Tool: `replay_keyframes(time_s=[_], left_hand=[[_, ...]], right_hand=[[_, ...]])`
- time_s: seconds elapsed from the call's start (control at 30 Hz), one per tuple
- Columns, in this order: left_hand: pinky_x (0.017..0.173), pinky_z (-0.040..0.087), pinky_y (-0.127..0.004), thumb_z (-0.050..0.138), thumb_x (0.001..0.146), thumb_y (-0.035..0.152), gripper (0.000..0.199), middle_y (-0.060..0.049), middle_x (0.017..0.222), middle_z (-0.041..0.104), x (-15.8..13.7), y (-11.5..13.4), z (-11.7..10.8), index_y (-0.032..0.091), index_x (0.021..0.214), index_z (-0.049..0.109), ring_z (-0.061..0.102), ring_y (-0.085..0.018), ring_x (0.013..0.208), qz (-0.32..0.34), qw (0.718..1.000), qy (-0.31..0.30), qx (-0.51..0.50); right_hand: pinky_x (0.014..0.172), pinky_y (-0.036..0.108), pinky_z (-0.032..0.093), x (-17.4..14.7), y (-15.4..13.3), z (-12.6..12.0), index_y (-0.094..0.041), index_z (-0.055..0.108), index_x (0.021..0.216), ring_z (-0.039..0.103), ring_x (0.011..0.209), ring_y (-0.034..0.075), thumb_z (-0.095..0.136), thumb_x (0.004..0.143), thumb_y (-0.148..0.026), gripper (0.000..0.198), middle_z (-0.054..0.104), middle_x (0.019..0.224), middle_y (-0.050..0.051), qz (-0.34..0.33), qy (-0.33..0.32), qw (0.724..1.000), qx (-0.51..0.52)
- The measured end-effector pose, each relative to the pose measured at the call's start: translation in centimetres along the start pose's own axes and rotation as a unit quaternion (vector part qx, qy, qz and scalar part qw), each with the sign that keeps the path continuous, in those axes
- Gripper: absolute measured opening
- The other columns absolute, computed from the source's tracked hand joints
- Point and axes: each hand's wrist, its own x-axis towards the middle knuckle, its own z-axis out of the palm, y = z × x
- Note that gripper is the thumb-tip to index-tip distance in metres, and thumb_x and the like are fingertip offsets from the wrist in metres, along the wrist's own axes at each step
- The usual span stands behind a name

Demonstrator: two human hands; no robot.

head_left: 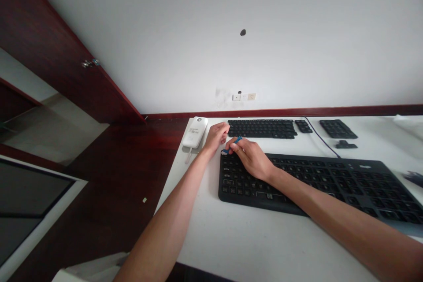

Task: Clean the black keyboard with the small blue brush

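Note:
A large black keyboard lies on the white table, its keycaps off and the bare key sockets showing. Over its far left corner, my right hand is closed on a small blue brush, whose whitish tip touches the corner area. Just beyond that corner my left hand rests with curled fingers; whatever is inside them, if anything, is hidden. Behind the keyboard, the loose black keycaps are laid out in a block beside the left fingers.
Smaller keycap groups and the number-pad keycaps lie farther right, with arrow keycaps near them. A black cable runs between the groups. A white device with a strap sits at the table's left edge. Wall sockets are behind.

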Motion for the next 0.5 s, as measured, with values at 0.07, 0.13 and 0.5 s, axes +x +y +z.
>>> replay_keyframes(time_s=[0.07, 0.13, 0.5], left_hand=[[0.048, 0.025, -0.021, 0.062, 0.084, 0.038, 0.034, 0.007, 0.056, 0.029, -0.06, 0.02, 0.02, 0.02, 0.064, 0.042, 0.027, -0.006, 0.048, 0.007, 1.0, -0.003, 0.0], [0.048, 0.024, -0.022, 0.061, 0.085, 0.038, 0.034, 0.007, 0.056, 0.028, -0.14, 0.1, 0.03, 0.02, 0.064, 0.041, 0.026, -0.006, 0.048, 0.01, 1.0, -0.005, -0.001], [0.047, 0.022, -0.022, 0.06, 0.084, 0.034, 0.032, 0.007, 0.057, 0.028, 0.01, 0.03, 0.14, 0.02, 0.064, 0.039, 0.025, -0.006, 0.047, 0.017, 1.0, 0.002, 0.002]], right_hand=[[0.084, 0.037, 0.05, -0.01, -0.06, -0.04, -0.022, 0.069, 0.098, 0.066, 0.086, 0.023, 0.033, 0.112, -0.046, 0.046, 0.071, 0.089, 0.006, 0.002, 0.016, 1.0, 0.001], [0.081, 0.037, 0.049, 0.0, -0.08, -0.08, -0.022, 0.07, 0.098, 0.065, 0.083, 0.023, 0.032, 0.112, -0.047, 0.047, 0.07, 0.086, 0.006, 0.007, 0.017, 1.0, -0.002], [0.08, 0.035, 0.05, -0.08, -0.29, -0.03, -0.022, 0.07, 0.098, 0.065, 0.082, 0.022, 0.033, 0.112, -0.048, 0.048, 0.07, 0.086, 0.006, -0.006, -0.017, 1.0, 0.007]])
